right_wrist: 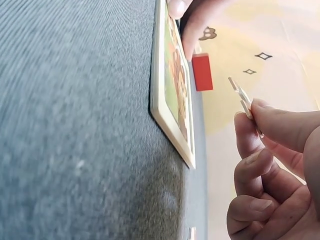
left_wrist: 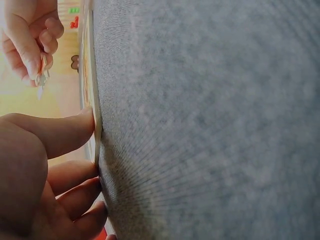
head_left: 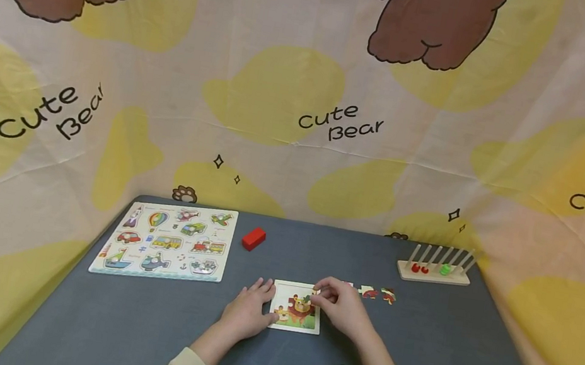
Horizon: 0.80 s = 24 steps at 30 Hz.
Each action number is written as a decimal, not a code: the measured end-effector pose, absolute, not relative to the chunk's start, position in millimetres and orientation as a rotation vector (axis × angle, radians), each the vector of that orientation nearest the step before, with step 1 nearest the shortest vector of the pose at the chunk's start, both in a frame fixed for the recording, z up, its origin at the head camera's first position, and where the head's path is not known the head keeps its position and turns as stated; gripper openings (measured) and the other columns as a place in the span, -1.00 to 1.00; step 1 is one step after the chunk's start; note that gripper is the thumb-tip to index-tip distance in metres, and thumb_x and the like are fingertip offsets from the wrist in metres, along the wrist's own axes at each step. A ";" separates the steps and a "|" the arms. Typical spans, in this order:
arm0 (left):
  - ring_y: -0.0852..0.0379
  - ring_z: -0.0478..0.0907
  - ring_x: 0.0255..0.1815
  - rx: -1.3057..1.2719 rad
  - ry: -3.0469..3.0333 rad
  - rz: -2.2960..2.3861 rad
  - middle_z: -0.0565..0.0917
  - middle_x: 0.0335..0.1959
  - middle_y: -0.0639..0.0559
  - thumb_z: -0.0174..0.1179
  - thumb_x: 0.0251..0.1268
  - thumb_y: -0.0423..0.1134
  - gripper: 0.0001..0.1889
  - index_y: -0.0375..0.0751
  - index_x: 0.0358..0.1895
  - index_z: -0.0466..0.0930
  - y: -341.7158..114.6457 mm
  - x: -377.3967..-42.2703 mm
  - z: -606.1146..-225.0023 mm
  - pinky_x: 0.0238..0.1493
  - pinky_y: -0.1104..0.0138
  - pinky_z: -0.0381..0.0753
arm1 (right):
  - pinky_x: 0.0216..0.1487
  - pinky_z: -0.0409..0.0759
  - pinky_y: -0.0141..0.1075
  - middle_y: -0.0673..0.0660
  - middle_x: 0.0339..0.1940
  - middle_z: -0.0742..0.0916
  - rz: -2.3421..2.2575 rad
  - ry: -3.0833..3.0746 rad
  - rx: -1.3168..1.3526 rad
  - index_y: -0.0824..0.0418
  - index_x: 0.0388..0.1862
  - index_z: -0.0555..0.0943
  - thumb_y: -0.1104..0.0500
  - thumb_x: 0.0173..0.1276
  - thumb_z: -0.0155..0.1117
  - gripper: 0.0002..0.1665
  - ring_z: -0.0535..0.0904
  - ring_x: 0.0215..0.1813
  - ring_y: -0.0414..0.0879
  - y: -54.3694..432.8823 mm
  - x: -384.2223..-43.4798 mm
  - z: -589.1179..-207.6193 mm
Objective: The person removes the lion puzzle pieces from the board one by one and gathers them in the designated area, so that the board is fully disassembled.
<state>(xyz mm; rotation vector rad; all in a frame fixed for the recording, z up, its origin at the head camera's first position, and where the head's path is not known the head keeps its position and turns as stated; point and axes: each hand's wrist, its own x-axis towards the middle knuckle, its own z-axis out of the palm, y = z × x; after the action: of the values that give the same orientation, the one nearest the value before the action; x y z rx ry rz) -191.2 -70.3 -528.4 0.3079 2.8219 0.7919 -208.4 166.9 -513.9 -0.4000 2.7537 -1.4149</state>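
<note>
A small jigsaw puzzle board (head_left: 295, 324) with a white rim and a lion picture lies on the dark table. My left hand (head_left: 248, 311) rests at its left side, fingers extended along the edge and thumb touching the rim. Above the board's upper right part, my right hand (head_left: 343, 306) pinches a jigsaw piece (right_wrist: 242, 100) between thumb and fingers. In the right wrist view that piece is raised clear of the board and seen nearly edge-on, so its picture is hidden. Loose jigsaw pieces (head_left: 368, 292) lie just beyond my right hand, one partly covered by it.
A large vehicle picture board (head_left: 159, 261) lies at the back left, with a red block (head_left: 253, 239) to its right. At the back right stands a wooden peg rack (head_left: 434, 278) with red and green beads. A printed cloth (head_left: 260, 94) hangs behind the table.
</note>
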 end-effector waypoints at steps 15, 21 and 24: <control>-0.14 0.12 0.62 0.306 2.810 0.789 0.32 0.55 -0.08 0.38 0.26 -0.04 -0.28 -0.20 0.46 0.41 -70.1 -190.1 -524.4 0.51 -0.20 0.19 | -0.44 0.47 -0.37 -0.06 -0.46 0.75 -1.451 2.755 -0.231 0.12 -0.20 0.70 0.17 0.29 0.48 -0.86 0.53 -0.47 -0.16 190.3 -206.3 -516.9; -0.15 0.13 0.62 0.306 2.810 0.788 0.33 0.55 -0.08 0.39 0.26 -0.04 -0.28 -0.21 0.45 0.41 -70.4 -189.7 -524.8 0.50 -0.21 0.19 | -0.44 0.47 -0.38 -0.05 -0.46 0.77 -1.440 2.773 -0.195 0.11 -0.20 0.70 0.18 0.28 0.48 -0.86 0.54 -0.48 -0.18 199.1 -204.6 -518.5; -0.15 0.12 0.62 0.300 2.805 0.791 0.32 0.56 -0.08 0.38 0.26 -0.03 -0.27 -0.20 0.46 0.40 -70.3 -189.8 -525.0 0.51 -0.21 0.19 | -0.43 0.47 -0.39 -0.03 -0.45 0.77 -1.436 2.781 -0.189 0.13 -0.19 0.69 0.19 0.28 0.48 -0.84 0.55 -0.48 -0.19 205.2 -204.3 -519.4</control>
<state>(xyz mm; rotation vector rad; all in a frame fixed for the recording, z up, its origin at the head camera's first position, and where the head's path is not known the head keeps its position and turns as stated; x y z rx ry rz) -189.8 -70.3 -525.0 0.3000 2.8046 0.7913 -204.3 205.2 -519.4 -0.1892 2.7814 -1.4360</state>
